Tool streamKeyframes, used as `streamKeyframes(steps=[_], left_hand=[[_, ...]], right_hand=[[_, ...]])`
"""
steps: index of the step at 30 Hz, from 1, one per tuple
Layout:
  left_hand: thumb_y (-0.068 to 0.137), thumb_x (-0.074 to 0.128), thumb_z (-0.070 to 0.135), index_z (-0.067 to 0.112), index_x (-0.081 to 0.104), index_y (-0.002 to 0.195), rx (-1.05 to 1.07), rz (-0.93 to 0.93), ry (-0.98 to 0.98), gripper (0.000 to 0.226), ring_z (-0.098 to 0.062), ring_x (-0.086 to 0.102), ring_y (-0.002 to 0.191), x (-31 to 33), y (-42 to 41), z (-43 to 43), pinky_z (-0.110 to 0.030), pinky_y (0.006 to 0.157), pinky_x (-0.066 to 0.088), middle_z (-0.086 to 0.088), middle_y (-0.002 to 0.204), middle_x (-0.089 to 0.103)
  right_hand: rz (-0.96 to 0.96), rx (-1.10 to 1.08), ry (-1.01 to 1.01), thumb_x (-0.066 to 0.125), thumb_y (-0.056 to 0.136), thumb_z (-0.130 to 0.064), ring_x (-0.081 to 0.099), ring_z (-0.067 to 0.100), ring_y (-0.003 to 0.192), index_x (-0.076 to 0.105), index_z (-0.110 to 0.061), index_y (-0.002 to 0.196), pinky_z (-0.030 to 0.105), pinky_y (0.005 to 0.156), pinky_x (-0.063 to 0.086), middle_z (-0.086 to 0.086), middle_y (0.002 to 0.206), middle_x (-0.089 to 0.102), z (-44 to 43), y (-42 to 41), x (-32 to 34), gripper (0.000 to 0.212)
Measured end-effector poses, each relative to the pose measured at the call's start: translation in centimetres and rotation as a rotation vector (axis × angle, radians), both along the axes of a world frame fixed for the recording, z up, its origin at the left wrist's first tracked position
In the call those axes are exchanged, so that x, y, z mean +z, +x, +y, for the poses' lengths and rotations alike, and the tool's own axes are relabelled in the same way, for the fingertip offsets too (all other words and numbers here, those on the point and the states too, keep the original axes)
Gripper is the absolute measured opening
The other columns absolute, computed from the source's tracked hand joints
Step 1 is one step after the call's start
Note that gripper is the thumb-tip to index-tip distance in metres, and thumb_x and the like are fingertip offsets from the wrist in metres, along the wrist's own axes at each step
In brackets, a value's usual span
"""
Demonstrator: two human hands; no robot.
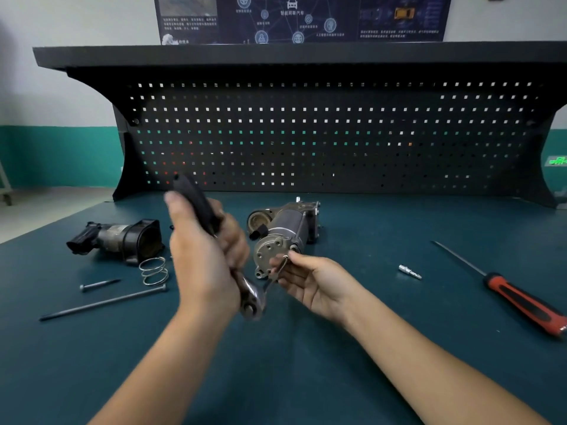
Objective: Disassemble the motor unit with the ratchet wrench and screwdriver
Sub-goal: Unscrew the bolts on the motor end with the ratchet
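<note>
My left hand (pixel 205 256) grips the ratchet (pixel 252 297) by its black handle, head hanging down, just left of the motor (pixel 282 237). My right hand (pixel 310 280) pinches a thin metal piece (pixel 281 265) at the motor's near face. The screwdriver (pixel 521 302) lies well right of the motor. A spring (pixel 153 271) and bolts (pixel 104 303) lie to its left.

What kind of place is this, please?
Probably a vehicle repair workshop, maybe for training: a workbench with a black pegboard, a car-technology poster above, and a partly dismantled motor unit with a screwdriver nearby.
</note>
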State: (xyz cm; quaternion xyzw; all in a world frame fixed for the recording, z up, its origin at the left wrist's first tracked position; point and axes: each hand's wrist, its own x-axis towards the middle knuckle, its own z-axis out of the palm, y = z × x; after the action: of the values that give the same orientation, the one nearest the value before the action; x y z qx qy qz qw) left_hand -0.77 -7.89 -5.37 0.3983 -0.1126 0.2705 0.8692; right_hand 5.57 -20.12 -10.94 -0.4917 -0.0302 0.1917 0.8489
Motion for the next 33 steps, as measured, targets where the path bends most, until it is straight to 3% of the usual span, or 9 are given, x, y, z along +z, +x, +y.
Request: streamKeyframes(steps=[4,7,10,15,19,21,23,29,33], left_hand=[[0.097,0.026,0.045,0.023,0.041,0.058,-0.079,-0.025,0.237,0.047,-0.002,0.023,0.026,0.6,0.4,0.1,-0.01,0.031,0.019,0.01,0.033,0.026],[0.085,0.045,0.028,0.025,0.054,0.064,0.085,-0.6,1.305,0.023,0.003,0.052,0.048,-2.2,-1.0,-1.1,-0.01,0.047,0.038,0.012,0.047,0.054],[0.09,0.044,0.043,0.009,0.06,0.08,0.038,-0.815,1.959,0.039,-0.03,0.06,0.06,-5.4,-1.6,-2.1,-0.029,0.051,0.031,-0.012,0.067,0.066],[0.082,0.044,0.008,0.02,0.051,0.073,0.147,-0.551,1.262,0.016,0.012,0.043,0.051,-4.1,-1.6,-1.2,0.001,0.051,0.032,0.019,0.052,0.049],[0.096,0.029,0.044,0.022,0.042,0.058,0.004,-0.047,0.083,0.046,-0.002,0.024,0.029,-0.6,-0.8,-1.2,-0.011,0.031,0.023,0.013,0.037,0.027],[0.097,0.023,0.05,0.018,0.038,0.063,-0.136,0.007,-0.178,0.05,-0.005,0.02,0.027,0.7,0.1,-0.7,-0.011,0.031,0.019,0.009,0.037,0.024],[0.095,0.026,0.052,0.02,0.04,0.062,-0.18,0.009,-0.054,0.048,-0.004,0.02,0.027,1.0,0.6,-1.5,-0.01,0.031,0.019,0.01,0.036,0.025],[0.093,0.043,0.027,0.016,0.05,0.08,-0.045,-0.886,1.582,0.017,-0.01,0.052,0.058,-4.9,-0.8,-1.1,-0.021,0.051,0.041,-0.004,0.062,0.063],[0.089,0.041,0.011,0.019,0.049,0.073,0.141,-0.628,1.341,0.019,-0.002,0.044,0.045,-5.5,-1.1,0.4,-0.01,0.046,0.039,0.007,0.058,0.056]], right_hand=[[0.006,-0.052,-0.095,0.051,0.093,-0.01,0.063,0.009,0.045,0.061,-0.004,0.073,0.015,0.044,0.05,0.003,0.056,0.068,0.3,0.0,0.3,0.024],[-0.057,-0.125,-0.233,0.057,0.09,-0.012,0.057,0.009,0.046,0.061,-0.007,0.068,0.016,0.045,0.045,0.004,0.059,0.063,0.5,0.0,0.0,0.023],[-0.087,-0.181,-0.356,0.064,0.086,-0.019,0.046,0.002,0.034,0.059,-0.01,0.066,0.013,0.038,0.036,-0.003,0.047,0.058,0.8,0.1,-0.6,0.023],[-0.014,-0.064,-0.138,0.046,0.096,-0.019,0.069,0.02,0.067,0.063,-0.006,0.088,0.024,0.065,0.054,0.008,0.074,0.072,0.6,0.4,-0.5,0.023],[0.057,-0.036,0.048,0.041,0.097,-0.013,0.067,0.01,0.053,0.061,-0.006,0.087,0.018,0.05,0.051,0.003,0.064,0.071,0.2,0.0,-0.3,0.023],[0.09,-0.068,0.049,0.046,0.095,-0.015,0.064,0.007,0.047,0.06,-0.009,0.081,0.017,0.047,0.048,0.0,0.058,0.068,0.3,0.1,0.0,0.021],[0.097,-0.09,-0.01,0.049,0.094,-0.015,0.062,0.006,0.045,0.058,-0.011,0.077,0.02,0.051,0.046,-0.001,0.055,0.066,0.5,0.1,0.2,0.02],[-0.002,-0.105,-0.233,0.057,0.091,-0.016,0.059,0.006,0.044,0.057,-0.013,0.076,0.02,0.052,0.043,0.0,0.055,0.067,0.7,0.3,-0.1,0.015],[0.014,-0.028,-0.226,0.049,0.095,-0.025,0.062,0.007,0.051,0.059,-0.014,0.083,0.02,0.054,0.047,-0.001,0.06,0.07,0.7,0.6,-0.2,0.019]])
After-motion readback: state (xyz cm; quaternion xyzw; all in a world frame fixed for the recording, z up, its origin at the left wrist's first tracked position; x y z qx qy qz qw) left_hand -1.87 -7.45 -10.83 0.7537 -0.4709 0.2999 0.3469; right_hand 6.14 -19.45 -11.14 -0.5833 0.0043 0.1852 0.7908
